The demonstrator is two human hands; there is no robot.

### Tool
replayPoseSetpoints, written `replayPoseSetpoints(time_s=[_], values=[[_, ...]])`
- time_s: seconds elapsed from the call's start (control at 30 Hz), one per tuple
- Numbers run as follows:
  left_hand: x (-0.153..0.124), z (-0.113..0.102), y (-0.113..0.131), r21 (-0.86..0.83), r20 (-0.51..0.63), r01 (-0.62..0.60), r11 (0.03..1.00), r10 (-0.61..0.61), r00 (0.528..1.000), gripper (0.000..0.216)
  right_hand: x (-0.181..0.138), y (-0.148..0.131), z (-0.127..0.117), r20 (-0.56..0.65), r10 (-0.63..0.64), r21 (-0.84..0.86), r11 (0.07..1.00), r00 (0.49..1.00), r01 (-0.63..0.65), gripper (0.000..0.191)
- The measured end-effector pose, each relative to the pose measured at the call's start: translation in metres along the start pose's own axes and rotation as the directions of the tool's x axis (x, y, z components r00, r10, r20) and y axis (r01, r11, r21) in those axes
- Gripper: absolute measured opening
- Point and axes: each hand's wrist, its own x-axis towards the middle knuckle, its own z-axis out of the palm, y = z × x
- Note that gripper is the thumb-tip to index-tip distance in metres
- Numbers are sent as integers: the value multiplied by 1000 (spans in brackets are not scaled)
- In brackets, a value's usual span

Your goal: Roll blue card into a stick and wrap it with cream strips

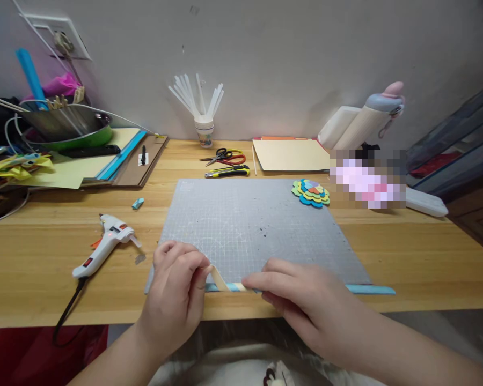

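A thin blue stick [371, 289] lies along the front edge of the grey cutting mat [233, 225], its right end reaching past the mat. Around it winds a cream paper strip [219, 279] in slanting turns, with blue showing between them. My left hand [179, 281] is closed in a pinch on the strip's free end, pulled up and left of the stick. With thumb and fingers, my right hand [293, 295] grips the stick beside the wound turns. The palm hides the stick's middle, and my left hand covers its left end.
At the left lies a white glue gun [107, 244] with a black cord. Behind the mat are a yellow utility knife [227, 171], scissors [225, 156] and a cup of white sticks [204, 131]. A layered paper flower [310, 193] rests at the mat's back right.
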Motion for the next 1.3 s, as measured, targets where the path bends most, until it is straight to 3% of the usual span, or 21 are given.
replayPoseSetpoints(time_s=[0.27, 0.57, 0.73, 0.87, 0.97, 1.07, 1.13, 1.2, 1.23, 1.3], values=[[3, 6, -10, -21, 161, 143, 989, -138, 977, 11, 3, 6, 1, 60, 65, 153, 985, 996, -73, 47], [5, 9, -12, -45, 202, 189, 981, -176, 963, 11, 5, 6, -2, 76, 52, 178, 982, 996, -64, 47], [1, 8, -18, -43, 181, 169, 985, -159, 971, 10, 4, 9, 5, 51, 37, -118, 993, 998, -30, 61], [0, 4, -26, 74, 77, 9, 997, -14, 997, 10, 6, 27, 25, -83, -42, -441, 897, 996, 1, 64], [-8, 0, -33, 178, 92, -68, 982, 52, 994, 12, 8, 44, 40, -168, -120, -535, 845, 978, 12, 61], [-19, -9, -45, 250, 17, 21, 968, -26, 1000, 18, 11, 54, 49, -207, -157, -569, 822, 966, 12, 64], [-24, -21, -57, 384, -129, 222, 896, -186, 974, 25, 12, 57, 53, -224, -165, -576, 818, 961, 6, 64], [-27, -36, -73, 556, -240, 439, 706, -370, 898, 41, 13, 58, 56, -238, -173, -572, 820, 956, 6, 64], [-28, -44, -80, 636, -242, 496, 592, -457, 856, 51, 14, 59, 57, -241, -177, -567, 824, 954, 9, 62], [-27, -57, -93, 760, -122, 468, 451, -608, 785, 61, 15, 61, 61, -247, -184, -551, 834, 951, 19, 60]])
